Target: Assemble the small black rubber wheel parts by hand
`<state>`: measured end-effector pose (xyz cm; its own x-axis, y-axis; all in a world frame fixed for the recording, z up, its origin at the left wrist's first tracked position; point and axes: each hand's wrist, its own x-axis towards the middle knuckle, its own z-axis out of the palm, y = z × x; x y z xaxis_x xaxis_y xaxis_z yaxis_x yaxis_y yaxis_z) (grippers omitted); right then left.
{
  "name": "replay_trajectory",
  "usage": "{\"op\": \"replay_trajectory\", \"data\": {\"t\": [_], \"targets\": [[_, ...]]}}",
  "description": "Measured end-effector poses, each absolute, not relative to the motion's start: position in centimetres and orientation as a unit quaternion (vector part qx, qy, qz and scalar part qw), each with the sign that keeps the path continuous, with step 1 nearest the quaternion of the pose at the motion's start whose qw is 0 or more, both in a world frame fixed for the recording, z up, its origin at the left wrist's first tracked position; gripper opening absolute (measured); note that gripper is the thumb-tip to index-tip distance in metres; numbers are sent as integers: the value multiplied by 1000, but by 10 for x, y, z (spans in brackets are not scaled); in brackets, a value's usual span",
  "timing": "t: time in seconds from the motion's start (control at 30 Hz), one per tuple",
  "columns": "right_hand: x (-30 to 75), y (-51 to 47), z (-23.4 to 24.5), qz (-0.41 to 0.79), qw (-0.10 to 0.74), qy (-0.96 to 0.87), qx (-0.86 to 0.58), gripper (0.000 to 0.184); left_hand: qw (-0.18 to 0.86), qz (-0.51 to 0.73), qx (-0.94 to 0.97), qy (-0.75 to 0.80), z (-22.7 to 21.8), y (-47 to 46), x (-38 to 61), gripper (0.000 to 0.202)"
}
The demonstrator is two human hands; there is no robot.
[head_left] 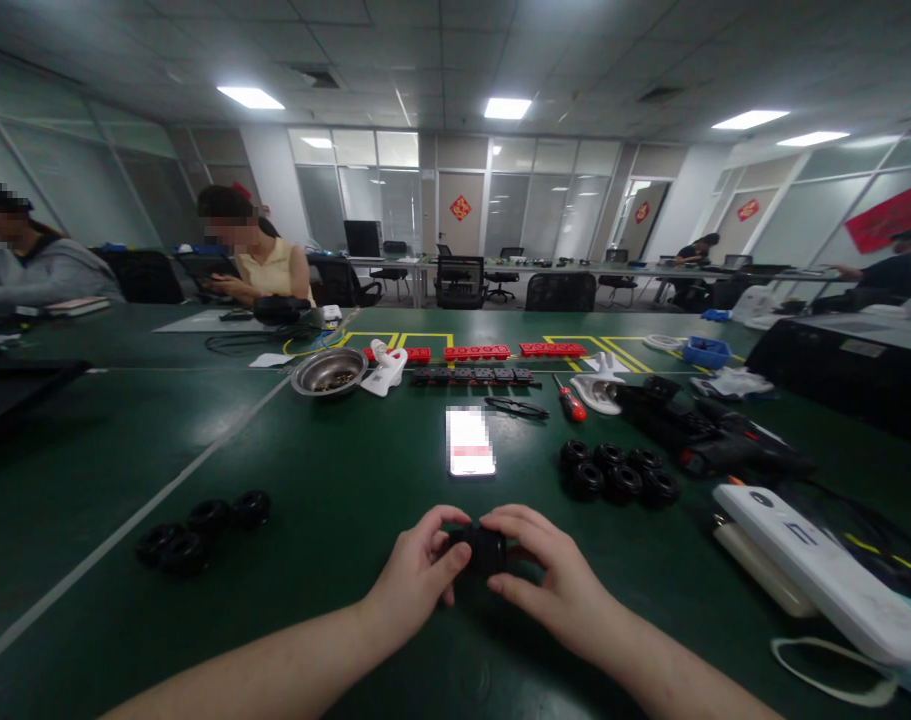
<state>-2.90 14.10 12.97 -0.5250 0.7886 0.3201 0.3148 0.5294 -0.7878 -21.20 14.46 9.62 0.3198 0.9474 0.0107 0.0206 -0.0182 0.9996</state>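
Observation:
Both my hands meet low at the centre of the green table (335,480). My left hand (417,580) and my right hand (549,580) grip one small black wheel-like part (479,548) between their fingertips, just above the table. A phone (470,441) lies face up just beyond the hands. Several black wheels (618,472) are grouped to the right of it. Three more black wheels (204,527) lie to the left.
A metal bowl (330,371), a red-handled screwdriver (571,399), red part strips (476,352) and a black strip (474,375) lie farther back. A black power tool (714,437) and a white device (822,568) sit at the right. Seated people work at the far left and right.

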Motion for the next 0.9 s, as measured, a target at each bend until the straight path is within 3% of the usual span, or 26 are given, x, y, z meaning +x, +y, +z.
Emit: {"op": "replay_trajectory", "data": {"t": [0.17,0.37,0.6,0.77,0.9], "targets": [[-30,138,133,284,301,-848,-332,47,590,398,559,424,96,147,-212,52],[-24,141,133,325,353,-801,-358,45,618,412,568,355,101,143,-210,59],[-30,140,128,408,436,-714,-365,16,597,384,605,361,99,139,-208,47],[-37,138,122,493,418,-666,-373,46,577,400,606,374,95,145,-212,46],[-35,143,119,516,344,-675,-400,41,542,395,623,402,98,146,-214,50]]}}
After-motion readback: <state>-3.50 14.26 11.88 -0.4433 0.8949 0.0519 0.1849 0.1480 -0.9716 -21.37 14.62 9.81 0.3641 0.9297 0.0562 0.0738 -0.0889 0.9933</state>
